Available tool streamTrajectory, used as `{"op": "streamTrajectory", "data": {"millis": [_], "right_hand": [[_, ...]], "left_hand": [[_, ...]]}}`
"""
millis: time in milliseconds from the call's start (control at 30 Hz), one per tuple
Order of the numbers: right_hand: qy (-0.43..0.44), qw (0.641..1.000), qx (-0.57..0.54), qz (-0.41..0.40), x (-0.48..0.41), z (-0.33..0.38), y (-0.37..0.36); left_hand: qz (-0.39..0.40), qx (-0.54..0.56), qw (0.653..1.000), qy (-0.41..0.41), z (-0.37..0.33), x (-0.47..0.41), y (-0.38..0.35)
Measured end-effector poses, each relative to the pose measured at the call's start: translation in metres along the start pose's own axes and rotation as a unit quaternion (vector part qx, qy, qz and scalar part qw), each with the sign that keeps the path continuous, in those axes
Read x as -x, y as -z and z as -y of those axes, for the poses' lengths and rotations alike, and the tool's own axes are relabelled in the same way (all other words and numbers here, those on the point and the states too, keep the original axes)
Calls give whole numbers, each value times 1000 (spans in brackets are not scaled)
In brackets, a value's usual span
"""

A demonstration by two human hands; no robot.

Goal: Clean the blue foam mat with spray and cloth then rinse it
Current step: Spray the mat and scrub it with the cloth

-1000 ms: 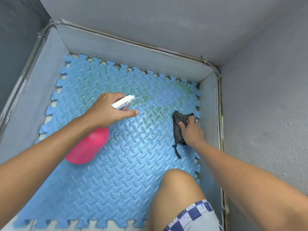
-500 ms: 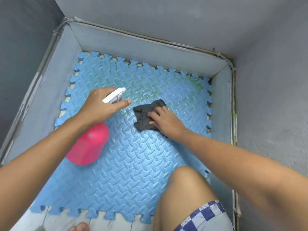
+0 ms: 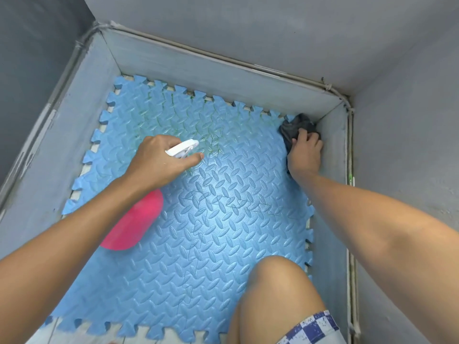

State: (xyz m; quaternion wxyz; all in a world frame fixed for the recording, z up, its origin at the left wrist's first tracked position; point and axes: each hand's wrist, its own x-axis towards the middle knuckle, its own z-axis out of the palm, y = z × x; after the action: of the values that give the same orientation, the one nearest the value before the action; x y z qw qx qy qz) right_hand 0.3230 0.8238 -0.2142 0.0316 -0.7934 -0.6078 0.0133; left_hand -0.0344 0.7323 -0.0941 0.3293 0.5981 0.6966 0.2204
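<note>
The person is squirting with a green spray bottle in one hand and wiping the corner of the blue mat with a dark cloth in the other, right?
Not quite. The spray bottle is pink with a white nozzle, not green. The head view shows it gripped in the left hand. The rest is right: the right hand holds a dark cloth at the far corner of the blue mat.

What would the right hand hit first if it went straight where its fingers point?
The dark cloth, bunched under and just ahead of the right hand. Behind it comes the corner where the grey back wall meets the side wall. Depth is unclear, but little room seems left.
</note>
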Motion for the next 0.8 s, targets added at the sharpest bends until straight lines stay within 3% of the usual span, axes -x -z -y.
{"op": "streamTrajectory", "data": {"millis": [367,467,600,700,800], "right_hand": [[-11,998,-58,27,-14,35,5],[66,995,-74,10,-10,89,-2],[241,966,-94,-1,8,175,-14],[285,953,-102,16,5,204,-12],[297,949,-103,28,-2,186,-10]], "left_hand": [[-37,27,999,-20,5,12,8],[-52,33,998,-28,7,13,10],[-55,23,997,-47,10,14,7],[-53,23,997,-41,13,11,7],[-55,9,998,-29,15,5,10]]}}
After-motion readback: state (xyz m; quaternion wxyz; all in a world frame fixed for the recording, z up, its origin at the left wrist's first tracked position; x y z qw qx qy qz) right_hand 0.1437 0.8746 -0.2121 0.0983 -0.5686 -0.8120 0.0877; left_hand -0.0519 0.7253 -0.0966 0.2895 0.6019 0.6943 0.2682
